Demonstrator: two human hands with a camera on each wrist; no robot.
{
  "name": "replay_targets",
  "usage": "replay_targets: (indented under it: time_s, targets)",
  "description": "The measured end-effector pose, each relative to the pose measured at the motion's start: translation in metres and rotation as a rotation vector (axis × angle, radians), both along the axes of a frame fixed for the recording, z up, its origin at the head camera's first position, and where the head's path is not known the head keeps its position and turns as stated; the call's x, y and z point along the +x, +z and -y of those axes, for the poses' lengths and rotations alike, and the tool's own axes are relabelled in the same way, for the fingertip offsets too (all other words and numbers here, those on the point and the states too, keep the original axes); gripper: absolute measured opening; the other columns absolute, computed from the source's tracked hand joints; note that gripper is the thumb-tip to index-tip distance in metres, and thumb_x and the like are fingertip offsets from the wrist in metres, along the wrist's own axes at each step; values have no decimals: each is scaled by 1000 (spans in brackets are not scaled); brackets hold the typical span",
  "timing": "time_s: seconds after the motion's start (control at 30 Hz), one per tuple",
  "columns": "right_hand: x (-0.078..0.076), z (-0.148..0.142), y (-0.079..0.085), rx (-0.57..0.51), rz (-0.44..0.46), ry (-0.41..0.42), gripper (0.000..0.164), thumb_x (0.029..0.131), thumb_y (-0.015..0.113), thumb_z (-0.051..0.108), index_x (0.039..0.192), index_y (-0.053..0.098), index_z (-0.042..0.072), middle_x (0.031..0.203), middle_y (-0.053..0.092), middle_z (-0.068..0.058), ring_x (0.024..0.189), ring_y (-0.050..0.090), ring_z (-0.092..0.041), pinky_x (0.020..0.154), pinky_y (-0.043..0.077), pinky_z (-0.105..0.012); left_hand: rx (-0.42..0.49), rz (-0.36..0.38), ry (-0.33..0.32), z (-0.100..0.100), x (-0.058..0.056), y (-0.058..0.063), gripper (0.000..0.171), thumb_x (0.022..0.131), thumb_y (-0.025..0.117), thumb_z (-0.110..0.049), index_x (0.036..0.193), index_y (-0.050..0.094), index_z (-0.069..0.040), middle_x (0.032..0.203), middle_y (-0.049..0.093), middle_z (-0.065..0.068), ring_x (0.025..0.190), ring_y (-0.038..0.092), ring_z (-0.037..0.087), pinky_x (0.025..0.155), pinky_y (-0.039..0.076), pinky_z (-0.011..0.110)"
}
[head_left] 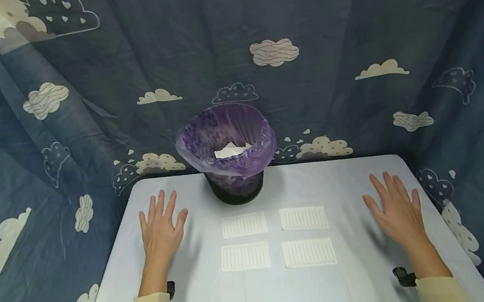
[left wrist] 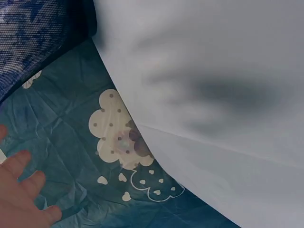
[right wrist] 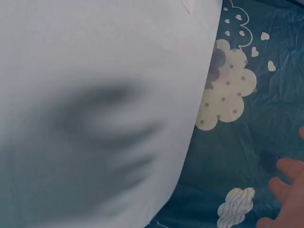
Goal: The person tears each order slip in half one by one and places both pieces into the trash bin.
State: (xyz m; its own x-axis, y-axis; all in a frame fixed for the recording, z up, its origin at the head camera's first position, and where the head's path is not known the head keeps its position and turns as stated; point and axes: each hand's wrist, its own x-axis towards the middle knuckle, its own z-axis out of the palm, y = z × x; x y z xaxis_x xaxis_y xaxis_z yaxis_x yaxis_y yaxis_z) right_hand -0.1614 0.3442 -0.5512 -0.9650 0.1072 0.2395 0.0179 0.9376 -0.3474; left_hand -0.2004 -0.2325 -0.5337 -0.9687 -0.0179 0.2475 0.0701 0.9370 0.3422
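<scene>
My left hand (head_left: pixel 160 236) is held over the left side of the white table, palm down with its fingers spread straight. Over the right side, my right hand (head_left: pixel 396 213) has its fingers extended too. Both hold nothing, and their shadows fall on the cloth. Between them lie several flat white rectangles with thin parallel stripes, set in two rows; one of these striped rectangles (head_left: pixel 309 252) is at the front right. Behind them stands a dark mesh bin (head_left: pixel 236 194) lined with a purple bag (head_left: pixel 253 162). Some white crumpled material (head_left: pixel 231 150) shows inside the bag.
A dark blue curtain (head_left: pixel 204 30) with cloud prints hangs behind the table and along both sides. The white tabletop (head_left: pixel 294 301) has rounded far corners. In the left wrist view, the bin's mesh side (left wrist: pixel 42 33) fills the upper left corner.
</scene>
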Motion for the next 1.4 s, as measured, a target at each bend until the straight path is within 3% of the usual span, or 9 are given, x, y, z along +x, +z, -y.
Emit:
replay_targets:
  time_s: [0.23,0.5,0.73,1.03,1.4]
  targets:
    - [0,7,0,-26,-101,9,69,106,58,43,164,37,13,166,36,-29,155,30,-51,123,12,-78,24,-68,-28,-10,2,1,63,105,58,-51,160,48,-22,173,36,11,162,27,40,128,13,72]
    - [-5,25,4,-109,-163,38,66,101,69,28,159,46,9,157,47,-32,145,41,-55,119,24,-78,33,-150,-56,-26,2,-5,66,99,71,-43,157,53,-18,167,46,13,156,38,41,125,24,73]
    - [-12,47,8,-162,-204,50,63,98,74,23,154,52,7,154,53,-29,143,46,-53,114,33,-76,65,-143,-74,-35,1,-6,66,99,74,-43,156,54,-18,165,49,11,156,40,39,126,25,69]
    - [-20,77,-2,-196,-226,74,60,97,75,22,151,55,6,152,57,-25,143,50,-50,114,39,-71,91,-171,-105,-47,1,-10,65,96,77,-40,153,57,-17,162,54,11,153,45,40,125,30,67]
    - [-29,112,-9,-197,-233,167,56,98,76,24,148,58,8,149,61,-21,140,55,-44,113,46,-65,131,-163,-141,-62,4,-22,62,96,78,-38,151,60,-14,158,57,11,149,49,41,125,32,64]
